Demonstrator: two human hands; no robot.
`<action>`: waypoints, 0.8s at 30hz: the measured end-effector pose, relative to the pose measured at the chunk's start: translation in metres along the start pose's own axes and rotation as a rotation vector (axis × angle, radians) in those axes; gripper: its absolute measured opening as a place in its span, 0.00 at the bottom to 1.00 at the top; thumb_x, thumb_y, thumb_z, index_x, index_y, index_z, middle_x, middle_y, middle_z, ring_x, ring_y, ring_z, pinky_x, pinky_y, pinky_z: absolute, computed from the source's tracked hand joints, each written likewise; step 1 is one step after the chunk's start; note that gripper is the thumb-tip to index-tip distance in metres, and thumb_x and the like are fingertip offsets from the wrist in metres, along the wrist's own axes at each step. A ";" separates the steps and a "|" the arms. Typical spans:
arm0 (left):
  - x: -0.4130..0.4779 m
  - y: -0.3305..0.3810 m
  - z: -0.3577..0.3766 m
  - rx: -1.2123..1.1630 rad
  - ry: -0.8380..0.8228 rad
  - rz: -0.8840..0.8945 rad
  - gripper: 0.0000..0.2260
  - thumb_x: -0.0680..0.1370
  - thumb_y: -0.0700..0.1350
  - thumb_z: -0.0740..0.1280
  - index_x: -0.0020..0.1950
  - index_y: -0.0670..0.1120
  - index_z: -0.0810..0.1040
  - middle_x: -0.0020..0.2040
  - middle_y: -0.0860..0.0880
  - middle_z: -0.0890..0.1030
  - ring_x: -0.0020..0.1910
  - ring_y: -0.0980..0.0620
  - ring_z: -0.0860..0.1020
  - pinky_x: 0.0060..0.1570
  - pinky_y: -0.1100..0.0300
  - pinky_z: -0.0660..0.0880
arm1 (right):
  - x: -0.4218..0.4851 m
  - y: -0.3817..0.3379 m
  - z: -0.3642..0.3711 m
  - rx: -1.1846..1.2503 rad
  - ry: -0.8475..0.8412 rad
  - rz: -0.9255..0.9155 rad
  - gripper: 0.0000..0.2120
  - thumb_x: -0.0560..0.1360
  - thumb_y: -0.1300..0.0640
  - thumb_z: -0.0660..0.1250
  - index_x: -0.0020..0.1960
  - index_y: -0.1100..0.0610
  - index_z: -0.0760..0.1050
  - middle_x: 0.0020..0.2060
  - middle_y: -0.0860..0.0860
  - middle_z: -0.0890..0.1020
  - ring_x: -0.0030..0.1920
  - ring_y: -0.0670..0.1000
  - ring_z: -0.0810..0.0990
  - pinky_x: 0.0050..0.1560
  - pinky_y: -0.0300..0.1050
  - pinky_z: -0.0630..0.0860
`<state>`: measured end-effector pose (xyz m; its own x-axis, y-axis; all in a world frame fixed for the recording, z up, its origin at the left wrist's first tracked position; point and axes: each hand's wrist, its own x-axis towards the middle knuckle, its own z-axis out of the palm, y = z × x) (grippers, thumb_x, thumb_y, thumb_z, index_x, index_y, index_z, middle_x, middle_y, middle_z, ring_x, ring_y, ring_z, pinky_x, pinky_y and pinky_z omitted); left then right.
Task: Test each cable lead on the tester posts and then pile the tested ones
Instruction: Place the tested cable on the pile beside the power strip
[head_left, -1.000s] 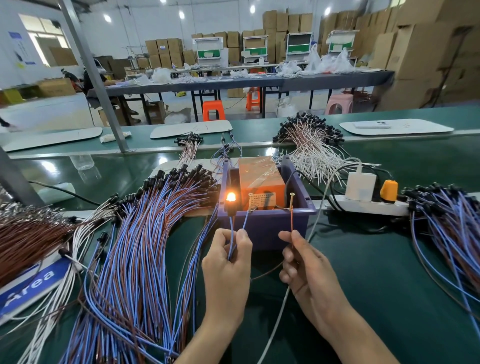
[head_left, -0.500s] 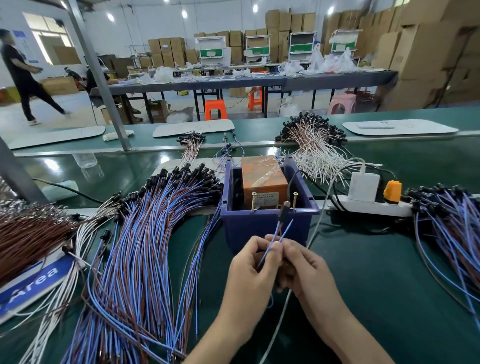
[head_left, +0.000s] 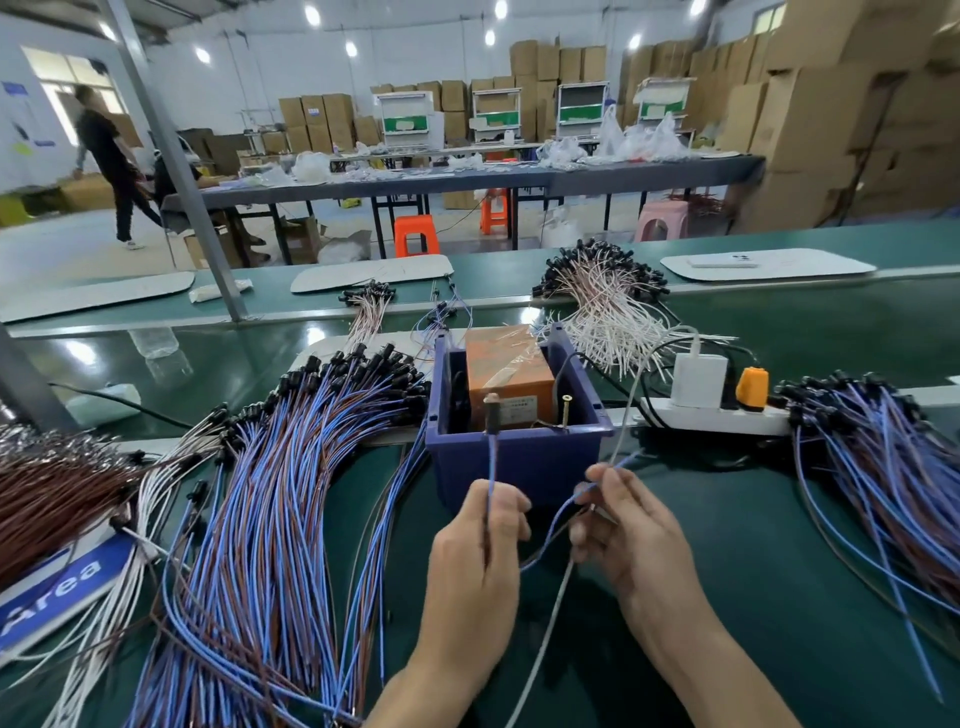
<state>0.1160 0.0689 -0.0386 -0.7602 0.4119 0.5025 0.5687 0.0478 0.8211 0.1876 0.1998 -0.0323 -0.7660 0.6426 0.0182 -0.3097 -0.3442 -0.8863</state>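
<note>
Lead (head_left: 491, 462) goes up from the left hand (head_left: 478, 551), whose fingers are curled tight round it. Its black tip sits at the front edge of the blue box (head_left: 519, 467), and I can't make out whether it touches anything there. Right hand (head_left: 628, 530) pinches the other end just in front of the box. Brass post (head_left: 566, 410) stands bare. Pile of leads (head_left: 270, 493) on the left is cut off at the bottom

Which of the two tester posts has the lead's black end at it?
The left post: the black end of the lead in the left hand is up at it. The right post stands bare.
</note>
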 end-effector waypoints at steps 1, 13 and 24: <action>0.000 0.000 -0.001 -0.013 0.039 0.010 0.16 0.83 0.60 0.52 0.47 0.55 0.75 0.38 0.54 0.79 0.34 0.53 0.76 0.35 0.66 0.69 | 0.000 -0.004 -0.005 0.031 0.057 0.007 0.09 0.81 0.55 0.61 0.47 0.56 0.77 0.40 0.54 0.86 0.28 0.51 0.80 0.25 0.42 0.75; 0.013 0.024 -0.006 -0.292 0.180 -0.076 0.13 0.83 0.49 0.57 0.46 0.57 0.80 0.36 0.47 0.78 0.28 0.54 0.72 0.27 0.62 0.71 | -0.029 -0.045 -0.052 0.347 0.458 -0.145 0.08 0.83 0.57 0.61 0.53 0.56 0.80 0.41 0.53 0.87 0.33 0.46 0.84 0.31 0.37 0.80; 0.091 0.134 0.145 -0.379 -0.319 -0.082 0.10 0.85 0.45 0.62 0.48 0.49 0.81 0.38 0.53 0.83 0.26 0.57 0.75 0.24 0.64 0.71 | -0.084 -0.112 -0.133 0.677 0.847 -0.381 0.07 0.83 0.58 0.61 0.50 0.55 0.77 0.35 0.48 0.86 0.36 0.44 0.85 0.38 0.33 0.82</action>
<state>0.1680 0.2445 0.0778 -0.6302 0.6808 0.3733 0.3125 -0.2177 0.9246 0.3610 0.2755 0.0036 -0.0123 0.9496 -0.3131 -0.8758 -0.1613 -0.4549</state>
